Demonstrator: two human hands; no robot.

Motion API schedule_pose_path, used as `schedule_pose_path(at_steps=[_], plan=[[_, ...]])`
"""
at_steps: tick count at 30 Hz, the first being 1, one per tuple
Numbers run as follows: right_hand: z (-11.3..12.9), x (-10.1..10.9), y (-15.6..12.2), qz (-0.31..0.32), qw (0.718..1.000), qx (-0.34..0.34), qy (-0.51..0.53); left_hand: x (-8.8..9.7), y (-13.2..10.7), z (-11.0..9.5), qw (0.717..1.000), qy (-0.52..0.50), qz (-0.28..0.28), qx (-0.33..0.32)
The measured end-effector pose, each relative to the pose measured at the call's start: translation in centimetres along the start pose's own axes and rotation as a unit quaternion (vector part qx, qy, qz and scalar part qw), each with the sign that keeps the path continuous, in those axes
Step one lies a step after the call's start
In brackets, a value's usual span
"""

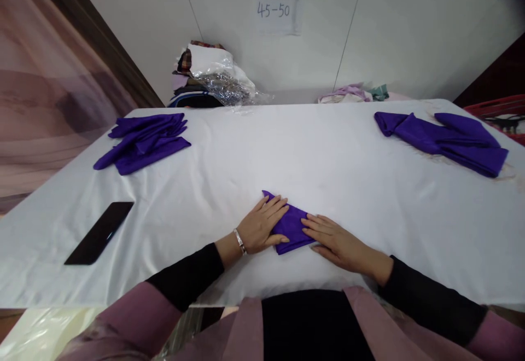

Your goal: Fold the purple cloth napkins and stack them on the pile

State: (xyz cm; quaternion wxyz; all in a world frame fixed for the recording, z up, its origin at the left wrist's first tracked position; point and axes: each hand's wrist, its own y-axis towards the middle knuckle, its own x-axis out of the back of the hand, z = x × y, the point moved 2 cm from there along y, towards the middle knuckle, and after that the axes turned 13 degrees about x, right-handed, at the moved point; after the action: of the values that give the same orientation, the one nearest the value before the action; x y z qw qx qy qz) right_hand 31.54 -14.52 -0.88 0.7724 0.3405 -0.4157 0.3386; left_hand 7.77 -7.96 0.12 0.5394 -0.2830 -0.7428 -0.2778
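A small folded purple cloth lies on the white table near its front edge. My left hand rests flat on the cloth's left part, fingers stretched out, a bracelet at the wrist. My right hand lies flat on the cloth's right edge, fingers extended toward the left. Both hands press down on the cloth; neither grips it.
A pile of folded purple cloths sits at the far left. Loose purple cloths lie at the far right. A black phone lies at the left front. Bagged fabrics and a red crate stand beyond the table.
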Motion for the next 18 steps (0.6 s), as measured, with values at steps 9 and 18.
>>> schedule_pose_path(at_steps=[9, 18], plan=[[-0.1, -0.1, -0.2, 0.001, 1.0, 0.008, -0.009, -0.9, 1.7, 3.6, 0.992, 0.018, 0.054, 0.117], [-0.3, 0.1, -0.2, 0.009, 1.0, 0.003, -0.002, 0.6, 3.6, 7.3, 0.973, -0.083, -0.055, 0.21]])
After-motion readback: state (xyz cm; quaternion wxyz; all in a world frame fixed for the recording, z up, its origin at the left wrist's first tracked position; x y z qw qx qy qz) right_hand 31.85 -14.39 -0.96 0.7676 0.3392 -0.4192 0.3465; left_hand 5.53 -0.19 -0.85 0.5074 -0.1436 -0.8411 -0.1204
